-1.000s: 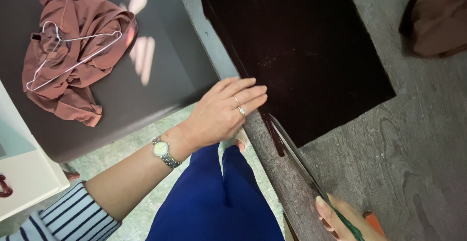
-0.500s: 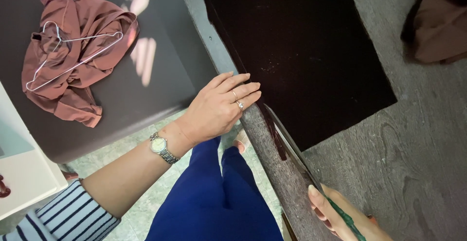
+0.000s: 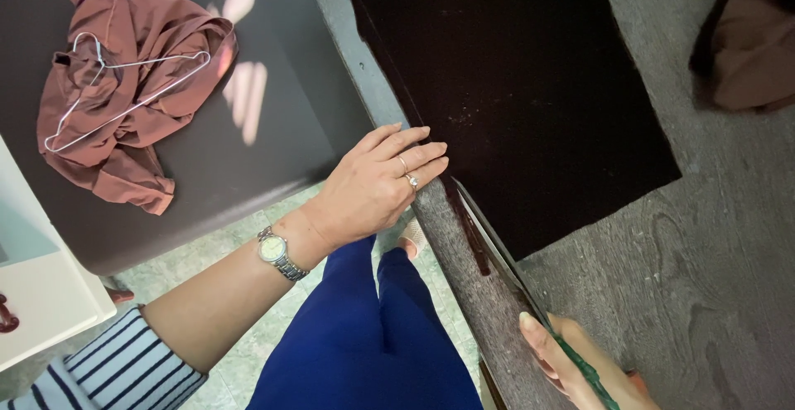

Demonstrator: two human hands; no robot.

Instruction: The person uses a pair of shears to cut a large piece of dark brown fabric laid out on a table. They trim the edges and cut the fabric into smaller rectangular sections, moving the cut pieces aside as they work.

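Taking the grey table (image 3: 729, 294) as the marker: far to its left, over by a white cabinet (image 3: 33, 294), a dark seat (image 3: 273, 120) carries a crumpled reddish-brown garment (image 3: 124, 103) with a thin white wire hanger (image 3: 124, 79) lying on top of it. The green floor (image 3: 215, 253) shows between that seat and the table.

Nearer the table comes the person's striped sleeve (image 3: 124, 369) and bare forearm, a silver wristwatch (image 3: 277, 253) on the wrist. The left hand (image 3: 373, 186) lies flat at the table's near edge, fingers stretched out and loose, gripping nothing, with the fingertips pressing on the edge of the dark cloth (image 3: 522, 103). Two rings sit on one finger. Below the hand, just off the table's edge, are the person's blue trousers (image 3: 373, 335).

On the table itself the dark cloth is spread flat, filling most of the upper middle. Along its near edge runs a pair of scissors (image 3: 497, 244), the long blades pointing up toward the left hand, with a narrow strip of cloth parted beside them. The right hand (image 3: 580, 364) at the table's bottom edge is closed around the green scissor handles, partly cut off from sight.

At the table's far right corner lies a brown bundle of fabric (image 3: 754, 45), well apart from the dark cloth.
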